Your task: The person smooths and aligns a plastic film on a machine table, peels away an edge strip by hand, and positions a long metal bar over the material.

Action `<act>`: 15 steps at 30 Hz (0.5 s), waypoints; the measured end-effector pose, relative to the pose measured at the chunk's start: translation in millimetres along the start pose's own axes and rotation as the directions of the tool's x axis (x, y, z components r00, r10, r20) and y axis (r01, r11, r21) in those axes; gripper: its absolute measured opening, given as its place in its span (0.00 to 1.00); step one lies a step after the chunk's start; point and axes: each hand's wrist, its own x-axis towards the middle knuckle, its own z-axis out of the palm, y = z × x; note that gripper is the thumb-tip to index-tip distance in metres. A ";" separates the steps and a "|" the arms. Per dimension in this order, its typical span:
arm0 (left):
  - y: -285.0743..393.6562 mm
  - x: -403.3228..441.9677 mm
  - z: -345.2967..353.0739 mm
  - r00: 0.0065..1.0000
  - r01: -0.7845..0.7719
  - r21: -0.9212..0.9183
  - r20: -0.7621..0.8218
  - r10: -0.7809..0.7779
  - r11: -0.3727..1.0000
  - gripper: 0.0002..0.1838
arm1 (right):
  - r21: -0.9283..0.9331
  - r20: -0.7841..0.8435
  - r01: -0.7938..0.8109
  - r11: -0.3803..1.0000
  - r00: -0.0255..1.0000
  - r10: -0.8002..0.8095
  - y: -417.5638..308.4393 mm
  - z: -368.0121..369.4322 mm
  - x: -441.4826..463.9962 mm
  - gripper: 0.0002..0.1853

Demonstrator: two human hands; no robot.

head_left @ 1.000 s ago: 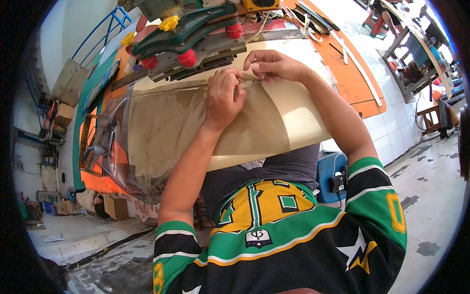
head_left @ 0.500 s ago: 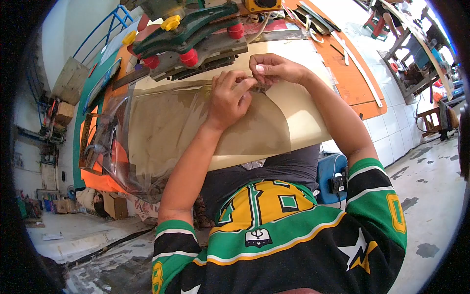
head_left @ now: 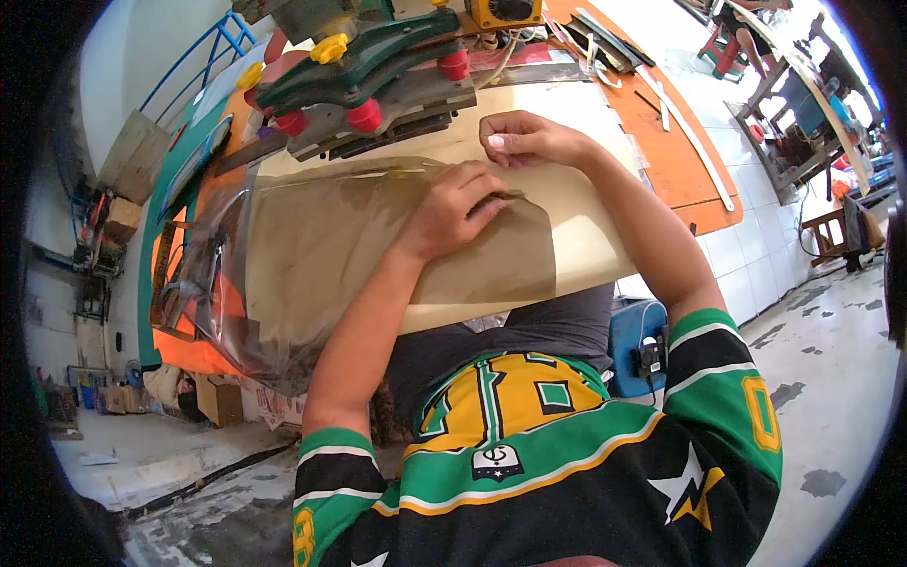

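- From my remote post I watch a thin, see-through, grey-brown plastic sheet (head_left: pixel 326 236) lying across a broad, smooth cream-coloured panel (head_left: pixel 597 241), just in front of the person's lap.
- The left hand (head_left: pixel 455 210) is curled closed at the sheet's far edge, near its right end, and seems to me to pinch a small gathered fold there.
- The right hand (head_left: pixel 531 140) is beyond that edge, apart from the sheet, thumb folded against bent fingers, with nothing visible in its grip.
- I judge the sheet light and floppy: it ripples along the far edge and would probably crease more readily than tear.
- Its shine suggests a slippery face, so I would take it by the edge, thumb below and fingers above, one hand near each corner.
- Just beyond stands a dark green metal machine arm (head_left: pixel 354 77) with red cylinders (head_left: pixel 364 117); I would keep the film clear of it.
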 end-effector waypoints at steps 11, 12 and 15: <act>-9.6 -2.1 -0.6 0.896 0.339 -0.113 -0.265 -0.357 0.934 0.09 | -0.034 -0.072 0.094 0.995 0.993 -0.097 -7.0 6.4 -0.3 0.28; -9.5 -1.7 -1.3 0.893 0.320 -0.116 -0.295 -0.340 0.940 0.09 | -0.037 -0.071 0.095 0.995 0.993 -0.097 -7.9 5.7 -0.3 0.28; -9.0 -0.1 -5.9 0.907 0.274 0.032 -0.340 -0.248 0.961 0.09 | -0.059 -0.047 0.110 0.992 0.993 -0.113 -10.3 5.5 -1.2 0.30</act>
